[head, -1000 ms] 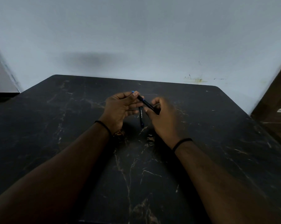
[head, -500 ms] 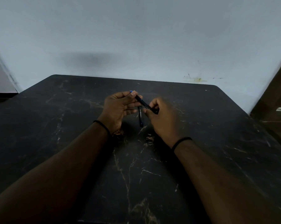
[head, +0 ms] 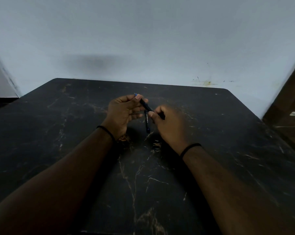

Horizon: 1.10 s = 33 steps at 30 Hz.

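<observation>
Both my hands hold a dark pen (head: 146, 106) a little above the black marble table (head: 75, 133). My left hand (head: 124, 111) pinches its blue-tipped end between thumb and forefinger. My right hand (head: 168, 124) grips the other end, with the fingers curled round it. Below the two hands a second dark pen part (head: 147, 122) with white lettering points toward me; whether it lies on the table or hangs from a hand I cannot tell.
A pale wall (head: 143, 39) rises directly behind the table's far edge. A brown wooden surface (head: 289, 106) stands at the right, and a dark strip of floor shows at the far left. Each wrist wears a black band.
Both hands have stayed nearly in place. The right hand looks blurred and has shifted slightly along the pen.
</observation>
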Tool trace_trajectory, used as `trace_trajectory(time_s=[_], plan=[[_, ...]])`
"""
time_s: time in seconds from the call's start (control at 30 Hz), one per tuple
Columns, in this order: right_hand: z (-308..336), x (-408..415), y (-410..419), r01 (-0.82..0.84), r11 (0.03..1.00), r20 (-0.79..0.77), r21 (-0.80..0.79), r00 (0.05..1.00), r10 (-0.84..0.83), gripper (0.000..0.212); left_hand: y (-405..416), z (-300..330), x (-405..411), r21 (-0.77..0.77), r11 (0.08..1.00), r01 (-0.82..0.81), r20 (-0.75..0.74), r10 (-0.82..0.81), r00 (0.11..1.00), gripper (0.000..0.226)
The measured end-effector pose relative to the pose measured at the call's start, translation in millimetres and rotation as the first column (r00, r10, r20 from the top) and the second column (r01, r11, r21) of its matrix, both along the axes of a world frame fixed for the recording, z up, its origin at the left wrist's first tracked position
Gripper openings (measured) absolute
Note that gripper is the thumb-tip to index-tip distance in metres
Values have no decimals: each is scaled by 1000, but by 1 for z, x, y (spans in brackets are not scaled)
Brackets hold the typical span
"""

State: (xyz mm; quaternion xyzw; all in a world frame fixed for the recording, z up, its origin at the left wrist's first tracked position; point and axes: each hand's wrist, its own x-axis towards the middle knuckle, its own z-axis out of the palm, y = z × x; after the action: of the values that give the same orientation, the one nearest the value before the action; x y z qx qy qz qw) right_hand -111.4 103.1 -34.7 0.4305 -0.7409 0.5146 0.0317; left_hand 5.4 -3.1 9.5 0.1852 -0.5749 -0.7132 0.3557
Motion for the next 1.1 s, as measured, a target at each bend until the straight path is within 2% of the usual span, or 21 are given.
trace_trajectory(time_s=[0.07,0.13,0.3,0.5,0.6,0.73,0.83,0.97,1.1], plan=[[1,2,0,-30,999,-25,23,999,31,28,0,1,1,4,1000,-8,-6,8,1000,14],[1,4,0,-38,999,-11,22,999,39,19,-1,1,1,6,1000,-18,-9,18,1000,13],[2,1,2,46,999,16,-8,999,-46,27,-2,1,0,22,999,-38,-15,38,999,12],[8,7,7,-60,996,-91,63,994,66,29,-2,1,2,12,999,-33,-33,33,999,13],[7,9,4,-64,998,-15,25,998,64,13,-1,2,3,15,1000,-25,-36,26,999,14],[6,9,3,-31,999,28,-22,999,31,25,3,3,1,3,1000,-14,-5,14,1000,17],[8,11,6,-36,998,0,-48,999,36,18,3,1,1,-1,1000,-19,14,19,1000,18],[17,18,10,-40,997,93,-65,995,46,20,-1,2,3,5,999,52,-25,-52,998,17],[29,24,21,-210,973,307,-96,924,229,12,-4,5,5,4,991,131,-64,-130,989,18]])
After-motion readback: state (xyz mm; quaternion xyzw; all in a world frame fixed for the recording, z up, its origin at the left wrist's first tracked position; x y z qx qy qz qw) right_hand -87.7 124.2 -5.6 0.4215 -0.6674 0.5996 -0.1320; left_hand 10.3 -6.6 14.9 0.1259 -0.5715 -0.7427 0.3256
